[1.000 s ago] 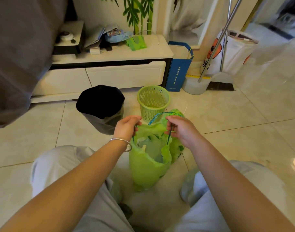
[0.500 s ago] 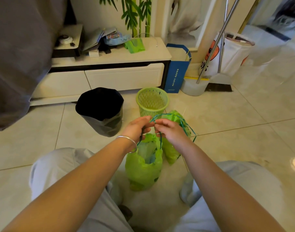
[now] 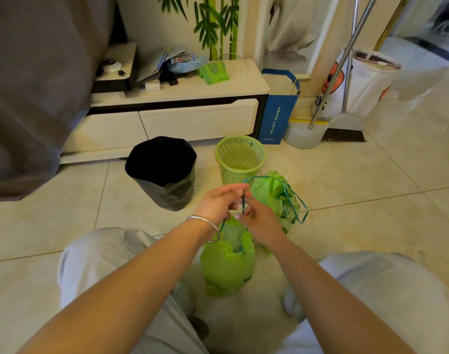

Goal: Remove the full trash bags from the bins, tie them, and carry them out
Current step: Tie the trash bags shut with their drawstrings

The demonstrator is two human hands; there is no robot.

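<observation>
Both hands are pinching the blue string [image 3: 243, 200] at one spot, so each grip is closed on it: the left hand [image 3: 219, 204] is holding it from the top with its fingers curled over, and the right hand [image 3: 260, 222] is holding it from just below and to the side. The two hands are touching or almost touching, right above the open mouth of the near green bag [image 3: 227, 261]. That bag is sitting on the floor [image 3: 371, 175] between the person's knees, straight down from the hands, and it is standing tall with its mouth only partly pulled in. The string is running down from the fingers to the bag's rim, so I am guessing the next pull needs to go up and apart to close the mouth. Neither hand is nearer than the other; both are just as close. The left arm, with a silver bangle [image 3: 205, 227] on the wrist, is reaching in from the left, and the right arm is reaching in from the right, so they are making a pointy shape. A second green bag [image 3: 277, 198] is standing just behind the right hand, with its own blue loops hanging loose. The green basket [image 3: 240, 159] is standing behind it with no bag inside, and the black bin [image 3: 164, 172] is standing to its left.
</observation>
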